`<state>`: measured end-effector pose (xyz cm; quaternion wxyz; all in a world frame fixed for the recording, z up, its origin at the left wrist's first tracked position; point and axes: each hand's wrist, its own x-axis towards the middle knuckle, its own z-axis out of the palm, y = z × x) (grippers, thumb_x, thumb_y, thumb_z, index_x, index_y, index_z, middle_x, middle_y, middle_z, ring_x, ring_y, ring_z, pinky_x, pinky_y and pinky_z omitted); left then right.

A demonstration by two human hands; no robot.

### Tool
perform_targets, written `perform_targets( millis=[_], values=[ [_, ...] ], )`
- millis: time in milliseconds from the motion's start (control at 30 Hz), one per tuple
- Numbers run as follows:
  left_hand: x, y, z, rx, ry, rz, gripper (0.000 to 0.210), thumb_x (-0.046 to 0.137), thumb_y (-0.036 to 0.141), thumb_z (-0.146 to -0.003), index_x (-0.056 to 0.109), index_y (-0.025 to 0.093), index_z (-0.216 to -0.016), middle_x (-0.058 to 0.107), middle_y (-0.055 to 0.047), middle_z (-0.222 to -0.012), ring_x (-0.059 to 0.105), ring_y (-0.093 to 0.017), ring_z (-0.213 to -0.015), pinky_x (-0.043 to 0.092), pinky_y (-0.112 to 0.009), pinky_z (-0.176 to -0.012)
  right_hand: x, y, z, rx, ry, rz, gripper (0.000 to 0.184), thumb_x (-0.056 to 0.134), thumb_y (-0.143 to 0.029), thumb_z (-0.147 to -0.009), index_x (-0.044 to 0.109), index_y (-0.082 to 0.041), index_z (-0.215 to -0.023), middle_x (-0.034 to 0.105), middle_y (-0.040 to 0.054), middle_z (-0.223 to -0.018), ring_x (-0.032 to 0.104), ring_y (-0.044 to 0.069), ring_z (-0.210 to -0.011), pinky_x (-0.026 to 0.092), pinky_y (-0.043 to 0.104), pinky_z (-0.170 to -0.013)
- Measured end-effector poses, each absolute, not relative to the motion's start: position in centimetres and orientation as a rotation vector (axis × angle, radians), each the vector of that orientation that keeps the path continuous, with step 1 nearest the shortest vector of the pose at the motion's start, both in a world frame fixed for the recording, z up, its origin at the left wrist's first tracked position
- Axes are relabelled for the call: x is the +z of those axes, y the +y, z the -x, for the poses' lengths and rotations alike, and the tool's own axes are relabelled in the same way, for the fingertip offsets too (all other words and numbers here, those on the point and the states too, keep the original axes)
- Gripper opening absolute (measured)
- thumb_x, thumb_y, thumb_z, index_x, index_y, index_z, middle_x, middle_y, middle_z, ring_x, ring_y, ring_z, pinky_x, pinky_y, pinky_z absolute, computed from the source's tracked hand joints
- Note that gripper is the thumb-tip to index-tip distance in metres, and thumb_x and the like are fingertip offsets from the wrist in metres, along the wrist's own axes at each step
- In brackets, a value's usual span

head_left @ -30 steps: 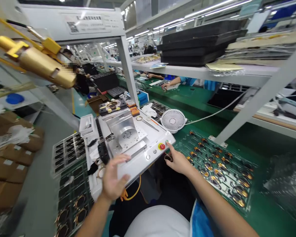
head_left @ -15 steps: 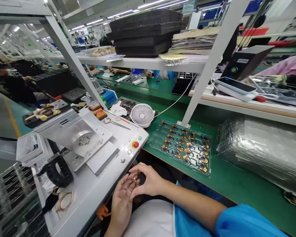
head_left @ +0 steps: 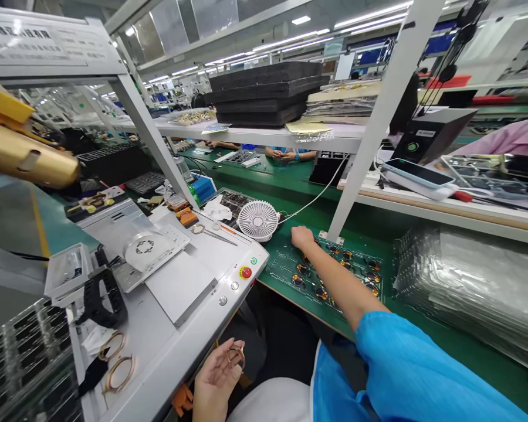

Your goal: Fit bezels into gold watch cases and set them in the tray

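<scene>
My left hand [head_left: 220, 375] is low in front of me, with thumb and fingers closed on a thin rose-gold ring [head_left: 236, 357] that looks like a watch case ring. My right arm stretches forward over a clear plastic tray [head_left: 278, 271] of round dark parts with amber film [head_left: 297, 279]. At the tray's far left corner, my right hand [head_left: 302, 237] is curled and closed. Its fingertips point away from me, so what they grip is hidden. Two more rose-gold rings [head_left: 119, 374] lie at the near left end of the white machine bench.
A small white fan [head_left: 258, 221] stands behind the tray. On the machine top are a red button [head_left: 245, 272], tweezers [head_left: 217, 234] and a metal plate with a round fixture [head_left: 141, 249]. A gold cylinder [head_left: 26, 153] hangs at left. Stacked clear trays [head_left: 470, 281] sit at right.
My right hand has left the ring and reached forward to the far corner of the clear tray. My left hand keeps the ring, slightly lower. The view has tilted up, and the gold cylinder has appeared.
</scene>
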<state>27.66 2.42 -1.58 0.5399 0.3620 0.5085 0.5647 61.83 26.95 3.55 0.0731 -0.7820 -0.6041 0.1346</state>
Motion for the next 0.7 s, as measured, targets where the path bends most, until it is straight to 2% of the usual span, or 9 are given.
perform_targets(
  millis=[233, 367, 433, 533, 633, 700],
  values=[
    [-1.6, 2.0, -26.8, 1.359, 1.194, -0.792, 0.057, 0.097, 0.050, -0.060, 0.078, 0.019, -0.103, 0.082, -0.011, -0.098, 0.079, -0.030, -0.097, 0.064, -0.039, -0.090, 3.2, 27.1, -62.6, 0.419, -1.727, 2.338, 0.039, 0.070, -0.037, -0.100, 0.063, -0.013, -0.130, 0.064, 0.0139, -0.131, 0.066, 0.027, -0.114, 0.058, 0.047, -0.097],
    [-1.3, 1.8, -26.1, 1.324, 1.203, -0.743, 0.056, 0.097, 0.050, -0.061, 0.078, 0.018, -0.104, 0.080, -0.012, -0.100, 0.079, -0.032, -0.099, 0.062, -0.043, -0.094, 3.7, 23.6, -62.7, 0.483, -1.646, 2.172, 0.031, 0.055, -0.019, -0.105, 0.066, -0.011, -0.132, 0.070, 0.0159, -0.123, 0.071, 0.024, -0.106, 0.058, 0.043, -0.098],
    [-0.8, 1.9, -26.0, 1.262, 1.165, -0.739, 0.054, 0.096, 0.048, -0.064, 0.078, 0.019, -0.106, 0.079, -0.013, -0.107, 0.078, -0.031, -0.101, 0.061, -0.043, -0.094, 3.4, 20.6, -61.2, 0.591, -1.693, 2.017, 0.037, 0.048, -0.013, -0.103, 0.068, -0.012, -0.134, 0.073, 0.0141, -0.117, 0.075, 0.019, -0.091, 0.060, 0.034, -0.092],
    [0.5, 2.7, -26.4, 1.110, 0.985, -0.793, 0.059, 0.096, 0.044, -0.067, 0.076, 0.021, -0.117, 0.073, -0.016, -0.128, 0.076, -0.027, -0.100, 0.060, -0.038, -0.092, 2.5, 15.4, -57.2, 0.862, -1.768, 1.602, 0.033, 0.056, -0.019, -0.099, 0.074, -0.017, -0.126, 0.074, 0.0077, -0.106, 0.074, 0.014, -0.071, 0.063, 0.028, -0.074],
    [1.7, 4.0, -27.3, 0.968, 0.769, -0.863, 0.073, 0.098, 0.042, -0.064, 0.071, 0.026, -0.129, 0.061, -0.017, -0.148, 0.075, -0.026, -0.100, 0.058, -0.034, -0.084, 1.8, 10.9, -52.9, 1.127, -1.684, 1.061, 0.021, 0.064, -0.026, -0.095, 0.080, -0.019, -0.107, 0.072, 0.0063, -0.096, 0.070, 0.013, -0.061, 0.060, 0.027, -0.060],
    [2.2, 4.6, -27.5, 0.919, 0.682, -0.862, 0.078, 0.100, 0.043, -0.060, 0.070, 0.028, -0.131, 0.060, -0.016, -0.148, 0.075, -0.027, -0.101, 0.058, -0.031, -0.078, 2.0, 8.9, -50.7, 1.162, -1.667, 0.898, 0.015, 0.064, -0.025, -0.096, 0.079, -0.020, -0.096, 0.071, 0.0057, -0.093, 0.068, 0.013, -0.062, 0.057, 0.025, -0.056]
  ],
)
